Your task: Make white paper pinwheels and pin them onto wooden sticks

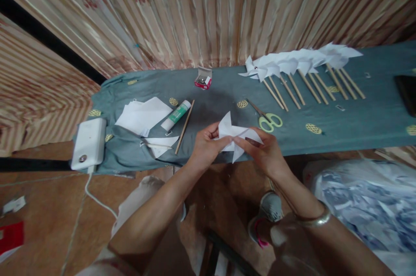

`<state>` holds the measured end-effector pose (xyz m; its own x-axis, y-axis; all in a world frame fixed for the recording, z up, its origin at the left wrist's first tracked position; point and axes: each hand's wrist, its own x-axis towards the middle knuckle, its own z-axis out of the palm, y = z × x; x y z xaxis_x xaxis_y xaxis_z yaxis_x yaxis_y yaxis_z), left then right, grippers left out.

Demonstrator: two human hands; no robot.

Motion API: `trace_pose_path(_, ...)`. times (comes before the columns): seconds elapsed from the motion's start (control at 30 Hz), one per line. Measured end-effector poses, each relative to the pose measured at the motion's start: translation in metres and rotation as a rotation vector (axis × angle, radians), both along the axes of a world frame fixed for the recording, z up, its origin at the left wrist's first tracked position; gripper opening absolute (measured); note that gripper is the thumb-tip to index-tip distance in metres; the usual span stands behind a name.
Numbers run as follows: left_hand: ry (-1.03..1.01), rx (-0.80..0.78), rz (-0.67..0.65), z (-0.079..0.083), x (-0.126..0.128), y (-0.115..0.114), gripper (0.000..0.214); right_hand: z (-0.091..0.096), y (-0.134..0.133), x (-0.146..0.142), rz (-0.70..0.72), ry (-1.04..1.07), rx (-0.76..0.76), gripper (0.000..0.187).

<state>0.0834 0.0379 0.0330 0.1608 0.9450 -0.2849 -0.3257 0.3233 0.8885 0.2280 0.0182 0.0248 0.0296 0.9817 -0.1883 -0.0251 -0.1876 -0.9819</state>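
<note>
Both hands hold a white paper pinwheel point(238, 131) above the front edge of the cloth-covered table. My left hand point(208, 144) grips its left side, with the thumb pressed near the middle. From the other side, my right hand point(264, 148) pinches it, its thumb meeting the left one at the centre. No stick shows on this pinwheel. Green-handled scissors point(269, 121) lie just beyond my right hand. To the left of my left hand are a loose wooden stick point(185, 126) and a glue stick point(176, 115).
Finished pinwheels on sticks point(292, 66) lie in an overlapping row at the back right. A small red box of metal pins point(203, 80) stands open at the back. Paper sheets point(143, 115), a paper scrap point(160, 146) and a white power bank point(89, 144) with a cable occupy the left.
</note>
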Motion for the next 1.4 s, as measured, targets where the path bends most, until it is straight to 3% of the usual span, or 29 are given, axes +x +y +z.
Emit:
trace_pose_path(0.23,-0.066,-0.06,-0.004,0.0004,0.0011,-0.0006,0.031,0.0049,-0.0004,0.0,-0.013,0.018,-0.026,0.034)
trace_pose_path(1.0,0.047,0.018,-0.03,-0.003,-0.0024,-0.0008,0.039,-0.0039,-0.0011,0.0025,0.004,-0.006,-0.01,0.037)
trace_pose_path(1.4,0.029,-0.003,-0.05,-0.0025,-0.0031,0.0008,0.042,0.0021,-0.0003,0.0031,0.002,0.016,-0.049,0.036)
